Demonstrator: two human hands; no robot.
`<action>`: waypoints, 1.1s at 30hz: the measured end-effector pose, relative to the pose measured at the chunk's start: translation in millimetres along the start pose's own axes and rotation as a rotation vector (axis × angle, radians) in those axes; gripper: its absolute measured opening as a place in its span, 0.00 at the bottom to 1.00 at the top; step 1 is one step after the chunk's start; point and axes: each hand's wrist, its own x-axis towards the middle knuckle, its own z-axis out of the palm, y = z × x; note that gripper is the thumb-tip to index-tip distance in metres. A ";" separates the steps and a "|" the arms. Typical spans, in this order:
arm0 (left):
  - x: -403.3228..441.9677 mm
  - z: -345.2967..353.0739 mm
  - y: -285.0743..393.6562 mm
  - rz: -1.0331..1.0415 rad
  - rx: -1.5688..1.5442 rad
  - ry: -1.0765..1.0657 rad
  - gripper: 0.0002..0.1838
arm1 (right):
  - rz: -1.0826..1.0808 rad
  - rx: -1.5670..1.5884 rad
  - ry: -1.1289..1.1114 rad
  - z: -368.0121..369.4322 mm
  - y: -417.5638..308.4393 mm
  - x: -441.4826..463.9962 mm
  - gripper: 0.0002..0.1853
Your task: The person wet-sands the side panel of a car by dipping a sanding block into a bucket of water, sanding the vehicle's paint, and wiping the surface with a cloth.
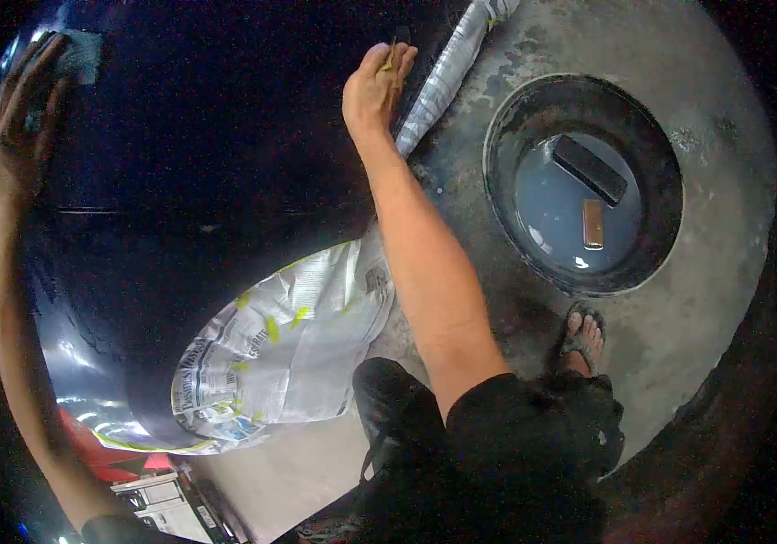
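Observation:
My left hand (26,122) lies with fingers stretched over a pale blue cloth (83,58), pressing it onto the dark, glossy car body (216,118) at the upper left. Parts of the cloth show between the fingers. Near the lower edge of the panel, my right hand (378,91) is closed around a small dark block (402,35) with a yellowish strip (389,60) along it. The fingers hide most of that block, so its exact kind is unclear. Newspaper masking (316,335), fixed with yellow tape, covers a rounded area below the panel.
A round black tub (493,172) of cloudy water stands on the grey floor (715,181) to the right. In it lie a long black block (590,170) and a brown block (593,224). Rolled masking paper (447,77) runs beside my right hand. My sandalled foot (585,333) is below the tub.

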 end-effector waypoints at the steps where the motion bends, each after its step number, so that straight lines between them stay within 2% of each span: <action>1: -1.7 0.4 1.8 -0.017 -0.064 0.004 0.24 | -0.019 0.070 0.019 0.5 2.7 -8.5 0.36; 3: 2.2 -2.8 1.8 -0.010 -0.080 0.028 0.24 | -0.049 0.193 0.062 6.0 7.0 -56.8 0.35; 6: 3.2 -6.2 4.5 0.019 0.040 0.024 0.26 | 0.014 0.045 -0.116 30.8 32.1 -195.1 0.38; 9: 3.1 -7.3 7.1 0.021 0.053 0.022 0.26 | 0.001 0.163 -0.022 16.9 12.7 -126.1 0.38; 11: 3.0 -7.7 7.1 0.025 0.046 0.018 0.25 | -0.001 0.162 0.147 13.6 8.3 -17.1 0.37; 12: 3.3 -8.2 7.4 0.025 0.044 0.018 0.25 | 0.057 0.170 0.157 6.5 1.4 20.1 0.38; 13: 2.4 -8.1 9.0 0.016 0.032 0.013 0.24 | 0.088 0.168 0.069 -8.2 -6.8 28.4 0.37; 15: 3.3 -11.0 12.2 -0.004 0.011 0.007 0.24 | -0.034 0.207 0.084 1.6 15.4 -3.8 0.37; 19: 2.9 -11.1 15.2 -0.002 0.021 0.001 0.23 | -0.096 0.136 -0.106 21.7 37.7 -190.6 0.37; 22: 1.0 -5.5 4.4 0.021 0.039 0.001 0.23 | -0.046 0.137 -0.038 25.8 18.5 -183.4 0.36; 25: -1.4 -5.5 8.7 0.007 -0.006 0.023 0.24 | -0.005 0.094 0.064 21.2 8.8 -105.9 0.35; 27: -1.7 -5.4 6.4 0.013 0.005 0.034 0.24 | 0.113 0.281 -0.013 -6.1 -10.4 -76.9 0.35; 28: -2.1 -5.5 6.0 0.009 -0.002 0.030 0.24 | 0.030 0.291 0.038 9.1 17.9 -70.2 0.35; 31: -2.5 -1.6 11.2 0.018 -0.032 0.061 0.22 | -0.030 0.116 0.245 -18.7 5.6 -72.8 0.37; 33: -7.3 -0.3 10.5 0.014 -0.028 0.042 0.21 | -0.038 0.112 0.152 8.8 19.9 -72.0 0.38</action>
